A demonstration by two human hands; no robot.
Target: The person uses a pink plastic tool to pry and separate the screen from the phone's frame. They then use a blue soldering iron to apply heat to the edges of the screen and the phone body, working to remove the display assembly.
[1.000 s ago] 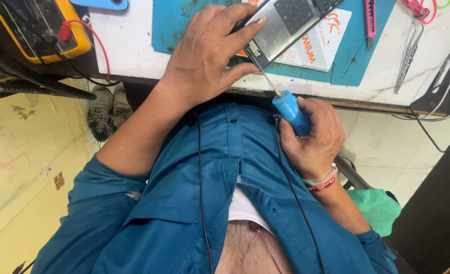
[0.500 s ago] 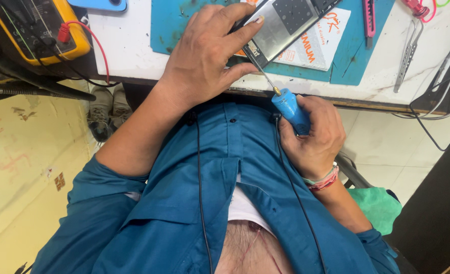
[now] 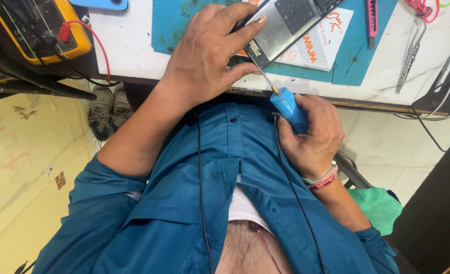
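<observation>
On the teal mat, an opened phone getting poked with a blue screwdriver.

So the phone is back-off and tilted, showing a grey metal plate with a dotted square patch, and it lies partly over a white-and-orange printed card on that mat. Left hand is arched over the mat's near edge, thumb and fingers clamped on the phone's lower end. Right hand sits just below the mat, off the table edge, fist wrapped around the screwdriver, whose thin tip angles up to the phone's bottom corner. Tweezers lie right of the mat, a yellow multimeter well to its left.
</observation>
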